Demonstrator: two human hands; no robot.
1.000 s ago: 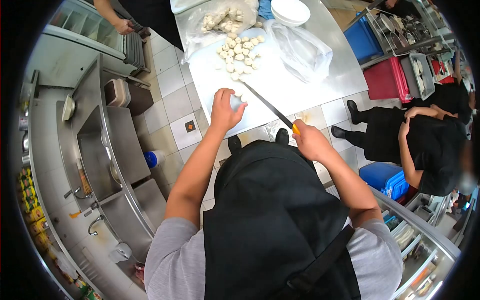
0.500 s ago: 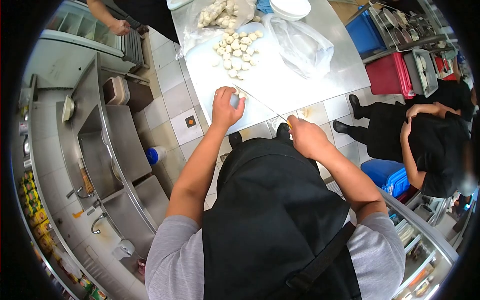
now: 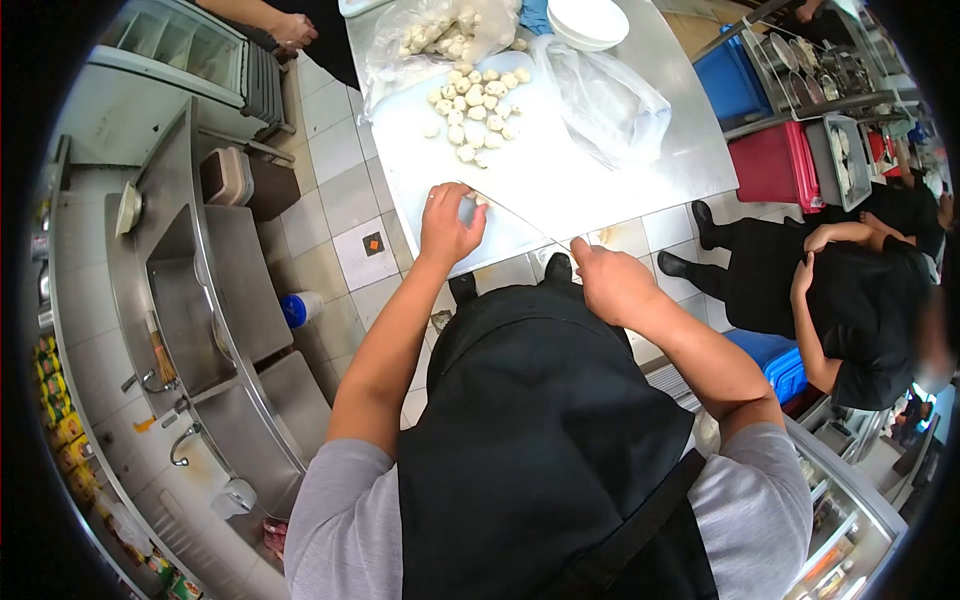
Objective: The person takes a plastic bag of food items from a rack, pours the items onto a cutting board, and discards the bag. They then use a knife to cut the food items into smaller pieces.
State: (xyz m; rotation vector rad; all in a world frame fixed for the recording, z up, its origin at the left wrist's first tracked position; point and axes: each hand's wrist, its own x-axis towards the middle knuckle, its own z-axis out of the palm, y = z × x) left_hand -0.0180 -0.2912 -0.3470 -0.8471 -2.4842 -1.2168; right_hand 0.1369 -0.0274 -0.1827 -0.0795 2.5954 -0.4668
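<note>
My left hand [image 3: 450, 224] is at the near left part of the white cutting board [image 3: 420, 165], thumb and fingers curled round a small pale round piece [image 3: 480, 201] that is mostly hidden. A long thin knife [image 3: 527, 220] is in my right hand [image 3: 618, 282], its handle covered by my fist. The blade slants up and left across the board, with its tip end beside my left fingertips. Just beyond lies a loose group of small whitish balls [image 3: 476, 104] with dark specks, perhaps mushrooms.
A plastic bag [image 3: 400, 62] of similar balls lies at the far end of the metal table [image 3: 690, 120], near white bowls [image 3: 588, 20] and a clear bag [image 3: 620, 110]. Sinks [image 3: 185, 300] stand to the left. One person [image 3: 790, 265] stands at right; another person's hand [image 3: 294, 31] shows at upper left.
The knife has moved slightly left and down, its blade now closer to the piece in my left fingers. Less of that piece shows. The other person's hand at upper left has shifted right.
</note>
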